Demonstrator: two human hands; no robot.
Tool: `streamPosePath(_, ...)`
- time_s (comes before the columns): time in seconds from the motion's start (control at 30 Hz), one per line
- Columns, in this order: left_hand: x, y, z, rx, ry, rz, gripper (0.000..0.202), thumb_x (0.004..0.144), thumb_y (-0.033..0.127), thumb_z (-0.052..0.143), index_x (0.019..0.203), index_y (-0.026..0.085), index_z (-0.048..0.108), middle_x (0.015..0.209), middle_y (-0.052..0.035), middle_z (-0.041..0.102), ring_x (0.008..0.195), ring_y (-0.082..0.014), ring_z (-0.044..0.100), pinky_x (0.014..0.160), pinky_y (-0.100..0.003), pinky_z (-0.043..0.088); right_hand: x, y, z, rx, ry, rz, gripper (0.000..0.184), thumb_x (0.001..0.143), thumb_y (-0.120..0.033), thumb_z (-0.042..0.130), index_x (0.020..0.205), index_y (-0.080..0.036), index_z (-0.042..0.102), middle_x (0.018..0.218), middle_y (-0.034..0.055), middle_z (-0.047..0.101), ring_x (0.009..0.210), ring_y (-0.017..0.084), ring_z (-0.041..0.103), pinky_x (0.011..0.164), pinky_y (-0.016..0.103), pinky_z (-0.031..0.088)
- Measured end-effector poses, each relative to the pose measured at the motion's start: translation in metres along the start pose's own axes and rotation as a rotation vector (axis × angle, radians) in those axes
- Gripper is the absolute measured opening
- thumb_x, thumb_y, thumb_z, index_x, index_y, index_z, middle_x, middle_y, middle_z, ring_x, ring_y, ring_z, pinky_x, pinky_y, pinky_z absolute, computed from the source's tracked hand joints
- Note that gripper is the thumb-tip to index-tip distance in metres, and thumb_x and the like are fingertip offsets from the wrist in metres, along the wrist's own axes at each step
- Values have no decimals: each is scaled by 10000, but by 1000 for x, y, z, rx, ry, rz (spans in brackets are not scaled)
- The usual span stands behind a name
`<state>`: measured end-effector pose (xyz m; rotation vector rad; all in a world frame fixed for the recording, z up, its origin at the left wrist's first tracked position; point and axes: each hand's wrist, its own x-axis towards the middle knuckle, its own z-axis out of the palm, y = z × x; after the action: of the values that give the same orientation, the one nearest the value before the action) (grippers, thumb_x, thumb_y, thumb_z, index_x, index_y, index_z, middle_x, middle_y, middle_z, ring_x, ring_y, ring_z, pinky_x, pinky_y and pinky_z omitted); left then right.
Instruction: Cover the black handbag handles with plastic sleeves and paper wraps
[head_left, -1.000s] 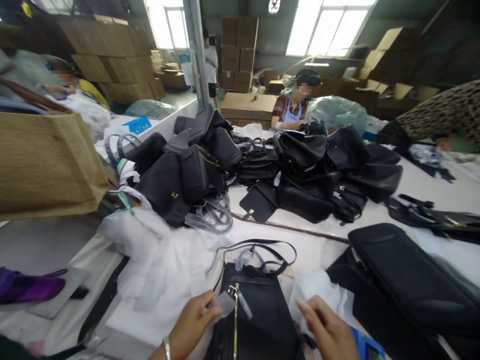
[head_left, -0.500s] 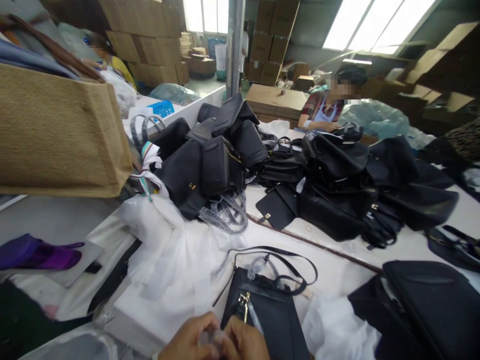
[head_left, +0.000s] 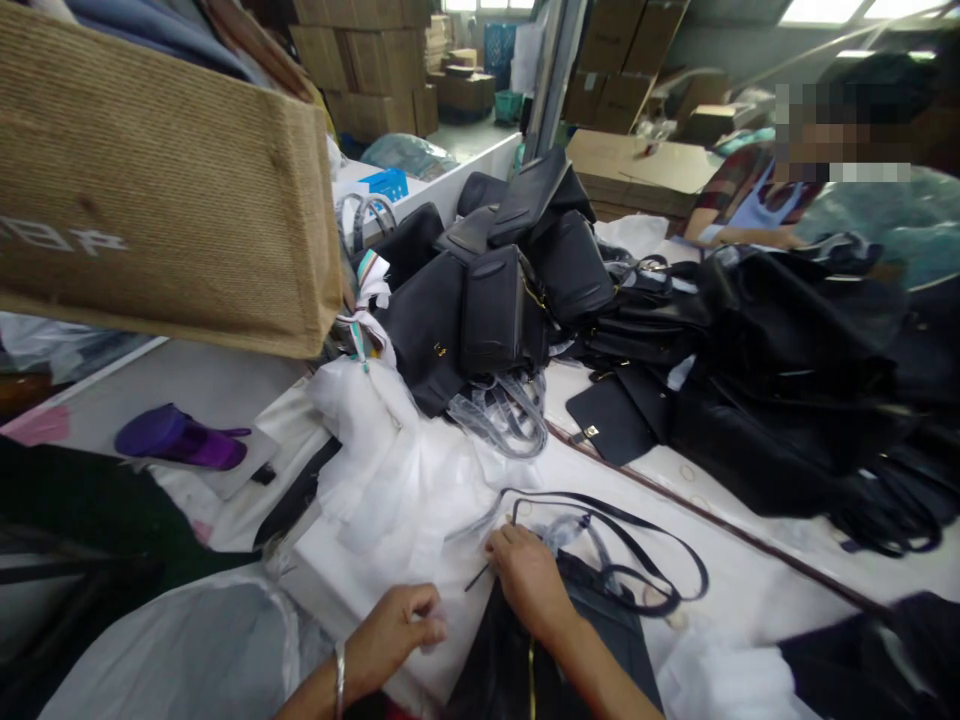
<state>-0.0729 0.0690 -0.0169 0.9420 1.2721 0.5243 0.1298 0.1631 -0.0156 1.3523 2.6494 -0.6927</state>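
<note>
Black bag (head_left: 491,665) bottom centre, long axis up-frame. Right hand (head_left: 531,580) nearer: over its top-left corner, grip curled, can't tell if pinching. Left hand (head_left: 394,632): bag lies to its right; thumb near fingers, hold unclear.

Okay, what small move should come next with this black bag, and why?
Perhaps bring the left hand in to steady the black bag: the right hand is at its top corner, while the left is only beside it.
</note>
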Motion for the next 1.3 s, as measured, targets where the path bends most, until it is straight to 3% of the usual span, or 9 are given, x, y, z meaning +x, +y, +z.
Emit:
streamPosePath(0.1,0,2,-4,3,21,7,211,731,290,615,612,179,480,590,55,466,593,-114,434,567,-234,308,23,7,11,-167,-110,-144,173,872,-93,483,937,-150,633,949,118,653,980,279,551,810,380,394)
streamPosePath(0.23,0,4,-7,-6,20,19,178,736,309,622,666,155,567,640,22,555,637,-133,496,611,-245,346,41,7,29,-203,-168,-204,187,864,-73,483,867,-114,666,913,150,669,937,287,571,833,442,384)
streamPosePath(0.33,0,3,-10,4,39,25,190,732,332,634,684,152,594,653,11,583,649,-141,515,618,-248,358,43,8,24,-201,-177,-252,174,872,-94,483,859,-116,655,911,147,670,940,280,573,853,440,371)
streamPosePath(0.43,1,1,-13,51,70,39,174,734,320,637,688,158,593,657,19,582,656,-140,514,620,-247,352,30,13,3,-159,-142,-257,172,911,-143,437,907,-142,609,895,106,664,891,241,583,812,368,379)
streamPosePath(0.57,2,3,-15,102,104,51,124,732,267,636,687,161,591,666,27,575,673,-139,511,636,-252,343,-6,17,-35,133,-44,-137,206,973,-232,327,964,-189,528,797,26,632,751,179,586,662,275,351)
streamPosePath(0.67,3,10,-14,97,100,62,95,732,244,631,702,158,602,677,27,577,687,-143,516,651,-255,348,-33,15,-53,290,-43,-129,195,973,-255,322,936,-220,511,769,-7,610,709,156,569,642,261,323)
streamPosePath(0.87,4,21,-9,108,78,77,85,722,238,628,695,163,599,667,34,564,681,-143,512,655,-255,351,-56,8,-54,256,-58,-132,149,945,-218,373,871,-232,502,794,-13,618,727,162,545,653,271,279)
streamPosePath(1.3,4,21,-9,169,89,47,136,688,274,665,767,165,652,744,12,606,773,-174,522,714,-264,380,-57,5,-59,195,-83,-224,126,913,-190,427,836,-232,517,797,-19,628,737,154,541,673,282,268)
